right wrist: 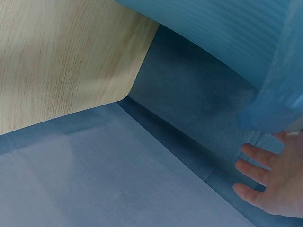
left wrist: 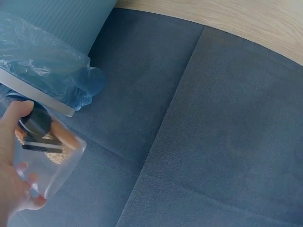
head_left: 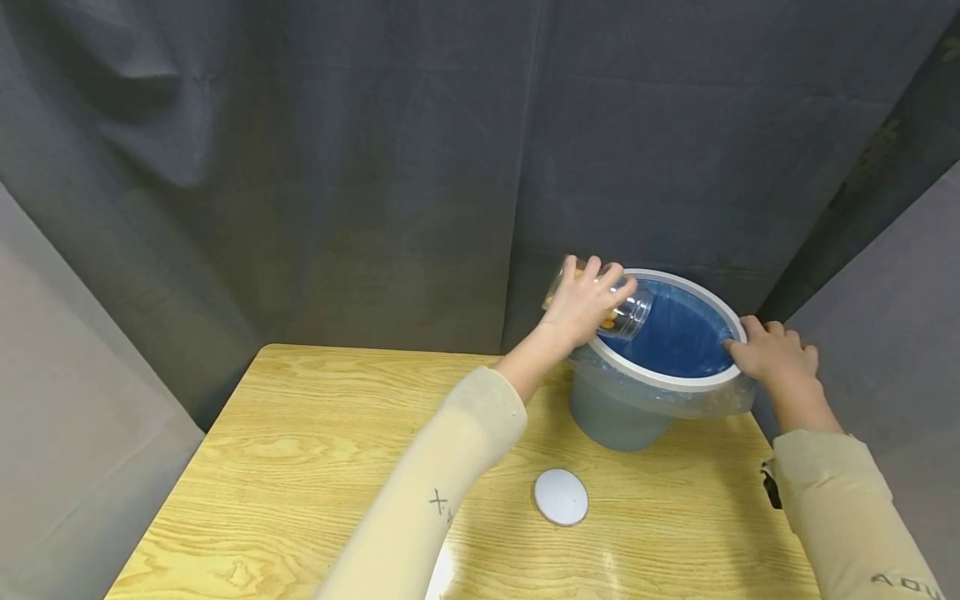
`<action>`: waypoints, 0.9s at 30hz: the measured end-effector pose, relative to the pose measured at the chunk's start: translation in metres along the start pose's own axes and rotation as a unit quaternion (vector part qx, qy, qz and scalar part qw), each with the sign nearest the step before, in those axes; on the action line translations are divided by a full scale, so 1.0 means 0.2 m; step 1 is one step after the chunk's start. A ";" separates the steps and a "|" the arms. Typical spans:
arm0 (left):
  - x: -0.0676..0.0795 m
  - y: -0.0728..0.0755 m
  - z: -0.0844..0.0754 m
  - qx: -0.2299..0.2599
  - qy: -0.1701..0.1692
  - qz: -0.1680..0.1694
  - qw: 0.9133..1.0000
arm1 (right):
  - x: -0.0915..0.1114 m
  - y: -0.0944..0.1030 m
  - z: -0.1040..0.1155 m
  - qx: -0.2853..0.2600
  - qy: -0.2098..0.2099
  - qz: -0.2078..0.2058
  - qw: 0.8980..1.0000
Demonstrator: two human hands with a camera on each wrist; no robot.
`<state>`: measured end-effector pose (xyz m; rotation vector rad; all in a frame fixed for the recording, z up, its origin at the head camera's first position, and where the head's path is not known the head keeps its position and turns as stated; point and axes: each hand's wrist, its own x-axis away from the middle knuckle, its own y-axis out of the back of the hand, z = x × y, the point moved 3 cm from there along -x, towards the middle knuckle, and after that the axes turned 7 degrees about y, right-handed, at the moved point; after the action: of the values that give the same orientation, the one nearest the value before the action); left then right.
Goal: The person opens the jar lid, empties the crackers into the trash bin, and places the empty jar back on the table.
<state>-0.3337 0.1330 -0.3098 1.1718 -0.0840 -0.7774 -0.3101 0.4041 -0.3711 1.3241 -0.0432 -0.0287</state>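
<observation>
My left hand [head_left: 583,307] grips a clear plastic jar [head_left: 636,313], tipped on its side with its mouth over the opening of a trash bin [head_left: 621,421]. Inside the jar, the left wrist view shows dark sandwich cookies [left wrist: 42,144], a brown oblong piece [left wrist: 65,135] and crumbly tan pieces. A clear bag [head_left: 697,403] lines the bin and folds over its white rim [head_left: 660,379]. At the rim's right side, my right hand [head_left: 776,354] holds on with the thumb hooked over the edge. Its other fingers [right wrist: 255,171] spread outside the bin; the thumb is hidden in the right wrist view.
A white round lid [head_left: 561,497] lies on the wood-grain table [head_left: 337,433], in front of the bin. The bin stands near the table's back right corner. Dark grey curtains [head_left: 360,183] hang behind the table, and lighter grey cloth borders both sides.
</observation>
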 end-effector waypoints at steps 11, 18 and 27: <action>0.00 -0.01 -0.01 -0.023 -0.013 -0.039 0.999 | 0.00 0.00 0.00 0.001 0.000 -0.002 1.000; 0.01 -0.01 -0.02 -0.034 -0.025 -0.049 0.998 | 0.00 0.00 0.00 0.002 -0.002 -0.002 1.000; 0.01 -0.01 -0.05 -0.059 -0.043 -0.108 0.992 | 0.00 0.00 0.00 0.002 0.001 -0.007 1.000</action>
<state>-0.3294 0.1391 -0.3158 1.0461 0.0169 -1.0106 -0.3093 0.4044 -0.3703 1.3285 -0.0332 -0.0398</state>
